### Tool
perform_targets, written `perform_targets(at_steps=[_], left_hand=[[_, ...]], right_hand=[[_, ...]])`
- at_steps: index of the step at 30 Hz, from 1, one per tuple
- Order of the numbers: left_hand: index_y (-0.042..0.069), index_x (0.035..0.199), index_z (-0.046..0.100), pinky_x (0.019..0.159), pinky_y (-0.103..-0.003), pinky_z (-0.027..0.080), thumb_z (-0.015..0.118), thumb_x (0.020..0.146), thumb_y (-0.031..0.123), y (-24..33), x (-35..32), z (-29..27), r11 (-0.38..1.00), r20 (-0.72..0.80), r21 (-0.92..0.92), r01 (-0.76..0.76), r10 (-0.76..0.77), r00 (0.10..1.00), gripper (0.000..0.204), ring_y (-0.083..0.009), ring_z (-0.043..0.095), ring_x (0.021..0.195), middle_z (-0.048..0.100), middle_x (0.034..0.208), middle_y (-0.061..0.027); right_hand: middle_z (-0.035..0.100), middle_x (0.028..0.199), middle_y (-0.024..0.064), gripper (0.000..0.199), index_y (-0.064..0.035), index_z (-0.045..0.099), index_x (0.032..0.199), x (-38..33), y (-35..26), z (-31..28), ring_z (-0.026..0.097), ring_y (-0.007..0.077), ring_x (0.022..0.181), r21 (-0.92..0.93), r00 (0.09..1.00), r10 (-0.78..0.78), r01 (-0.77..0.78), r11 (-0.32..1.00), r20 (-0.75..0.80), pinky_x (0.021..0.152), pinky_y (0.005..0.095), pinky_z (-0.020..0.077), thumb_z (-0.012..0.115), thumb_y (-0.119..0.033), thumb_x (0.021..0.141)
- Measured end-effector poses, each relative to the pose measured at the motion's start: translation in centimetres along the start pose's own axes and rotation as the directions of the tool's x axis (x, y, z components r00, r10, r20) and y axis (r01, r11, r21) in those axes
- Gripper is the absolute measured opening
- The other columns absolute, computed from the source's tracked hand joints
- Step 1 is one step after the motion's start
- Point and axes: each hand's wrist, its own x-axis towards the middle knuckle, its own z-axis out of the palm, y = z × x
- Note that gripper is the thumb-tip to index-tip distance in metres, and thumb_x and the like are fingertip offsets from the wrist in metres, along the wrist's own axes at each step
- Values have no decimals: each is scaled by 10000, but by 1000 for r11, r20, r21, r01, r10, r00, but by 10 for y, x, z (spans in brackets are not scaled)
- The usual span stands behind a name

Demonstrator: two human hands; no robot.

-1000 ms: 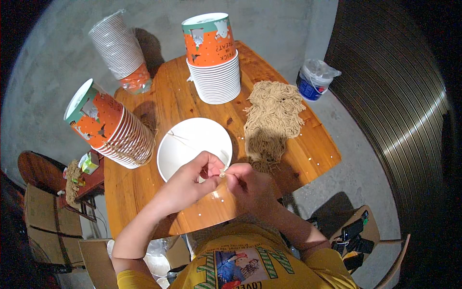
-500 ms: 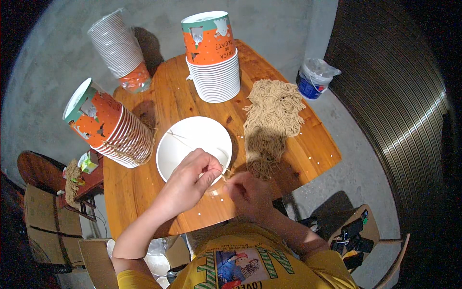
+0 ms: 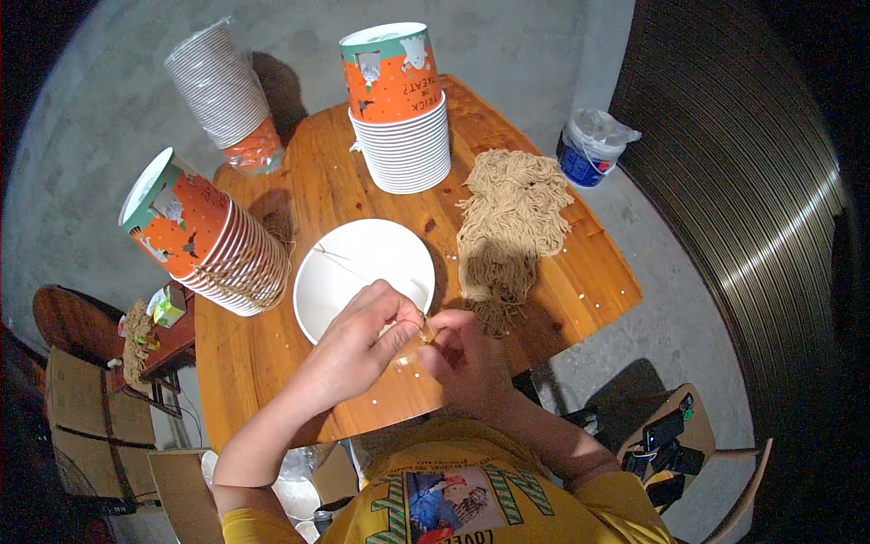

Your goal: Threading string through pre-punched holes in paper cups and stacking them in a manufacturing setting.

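Observation:
Over the near rim of a white round bowl-like container (image 3: 349, 245), my two hands meet at a short tan string (image 3: 426, 334). My left hand (image 3: 367, 337) pinches it between thumb and forefinger. From the right, my right hand (image 3: 464, 355) has its fingertips closed at the same bit of string; its palm lies in shadow. A thin strand crosses the white container's inside toward a small knot-like tangle (image 3: 322, 248) at its upper left. To the right lies a heap of tan yarn strands (image 3: 517, 204), partly shadowed.
Upside-down stacks of orange-printed paper buckets stand at the left (image 3: 213, 240) and back (image 3: 399, 109), the left one draped with strands. A plastic-wrapped stack (image 3: 217, 86) leans at the back left. Beyond the wooden table (image 3: 580, 308) are a blue-and-white pail (image 3: 594, 150) and cardboard boxes (image 3: 95, 399).
My right hand has moved slightly up and left, and its fingertips now touch the string beside my left fingers. The left hand has barely shifted.

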Motion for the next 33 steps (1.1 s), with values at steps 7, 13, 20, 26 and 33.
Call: perform_targets(at_steps=[7,13,20,26,33], left_hand=[[10,879,553,790,-356,425,578,873,102,0,1,0,1000,-2,23,-19,19,1000,95,-299,521,886,510,873,-124],[13,875,514,781,-387,412,558,849,40,3,0,3,984,-18,145,-108,111,994,58,-333,488,863,479,859,-140],[8,883,497,772,-401,402,543,789,-26,6,-3,1,922,-40,347,-171,196,980,110,-342,473,851,464,865,-144],[11,931,529,714,-380,438,593,822,9,-2,-24,7,944,-358,310,-112,225,906,126,-312,524,832,525,888,-147],[21,991,549,751,-228,417,531,928,108,8,-74,70,842,-368,-490,224,-433,823,109,-88,501,814,545,874,-11]], right_hand=[[544,592,63,192,-98,509,971,6,1,2,564,151,492,-114,990,-119,109,987,-77,473,300,462,639,-122,831],[546,593,71,120,-98,546,877,3,-1,2,569,157,499,-142,999,-26,19,990,-44,483,305,466,644,-97,808],[573,636,55,123,-90,564,864,-4,-1,7,569,151,525,-130,999,21,-24,991,-30,498,298,467,665,-121,801],[593,741,80,186,-62,569,896,-10,-7,3,583,149,587,-106,997,68,-70,992,-27,558,300,485,692,-169,806],[593,777,106,181,-41,554,941,-22,-16,-1,606,206,638,-83,994,71,-64,995,88,570,321,482,657,-129,821]])
